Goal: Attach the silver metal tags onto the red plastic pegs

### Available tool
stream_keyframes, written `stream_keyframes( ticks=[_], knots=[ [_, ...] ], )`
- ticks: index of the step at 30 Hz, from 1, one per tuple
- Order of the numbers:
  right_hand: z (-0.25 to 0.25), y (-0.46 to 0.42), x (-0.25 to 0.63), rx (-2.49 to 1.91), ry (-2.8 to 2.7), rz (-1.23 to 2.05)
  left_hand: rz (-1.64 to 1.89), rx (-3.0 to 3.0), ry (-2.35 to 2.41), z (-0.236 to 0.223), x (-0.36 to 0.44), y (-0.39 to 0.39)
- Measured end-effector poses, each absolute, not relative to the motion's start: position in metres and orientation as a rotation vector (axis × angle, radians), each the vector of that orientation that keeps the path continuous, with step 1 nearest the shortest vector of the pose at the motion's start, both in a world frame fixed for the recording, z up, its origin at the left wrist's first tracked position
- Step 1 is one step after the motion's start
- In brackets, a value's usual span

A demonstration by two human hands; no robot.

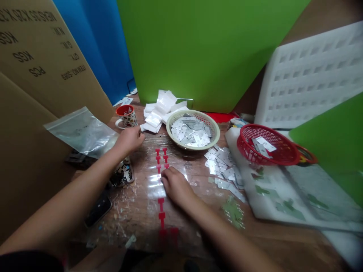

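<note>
My left hand (131, 139) is closed just in front of a patterned mug (131, 120) with a red inside; its fingertips hide whatever may be in them. A pile of flat white packets (159, 111) lies just beyond it. My right hand (175, 183) is down at the middle of the table, with thumb and fingers pinched together. Its fingertips are at a shiny clear strip (154, 190), beside rows of red T-shaped pieces (158, 159). More red pieces (161, 217) lie nearer to me. Anything in the right fingertips is too small to make out.
A pale round basket (217, 132) holds metal plates, with more loose plates (222, 164) beside it. A red basket (246, 149) stands on white foam (244, 185) at right. At left are a clear zip bag (82, 130), a tray of small parts (124, 172) and a carton (56, 49).
</note>
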State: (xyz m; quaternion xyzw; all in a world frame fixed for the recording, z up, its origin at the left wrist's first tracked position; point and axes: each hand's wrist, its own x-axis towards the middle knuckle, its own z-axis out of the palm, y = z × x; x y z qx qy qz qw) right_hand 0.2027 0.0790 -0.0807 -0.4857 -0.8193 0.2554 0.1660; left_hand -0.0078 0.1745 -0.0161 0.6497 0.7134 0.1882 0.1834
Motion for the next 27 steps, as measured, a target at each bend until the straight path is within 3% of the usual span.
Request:
stream_keyframes(
  ticks=[5, 8, 10, 19, 27],
  knots=[
    [-0.091, 0.086, 0.183, -1.503, -2.401, 0.608, 0.766, 1.521, 1.730, -0.031, 0.026, 0.080],
    [-0.096, 0.085, 0.181, -1.516, -2.432, 0.545, 1.108, 0.754, 1.437, -0.057, 0.042, 0.040],
    [-0.097, 0.082, 0.182, -1.502, -2.450, 0.498, 1.194, 0.571, 1.366, -0.073, 0.049, 0.030],
    [-0.100, 0.072, 0.190, -1.322, -2.568, 0.402, 1.232, 0.578, 1.349, -0.089, 0.056, 0.032],
    [-0.099, 0.080, 0.186, -1.442, -2.460, 0.465, 1.193, 0.578, 1.340, -0.089, 0.053, 0.032]
  ],
)
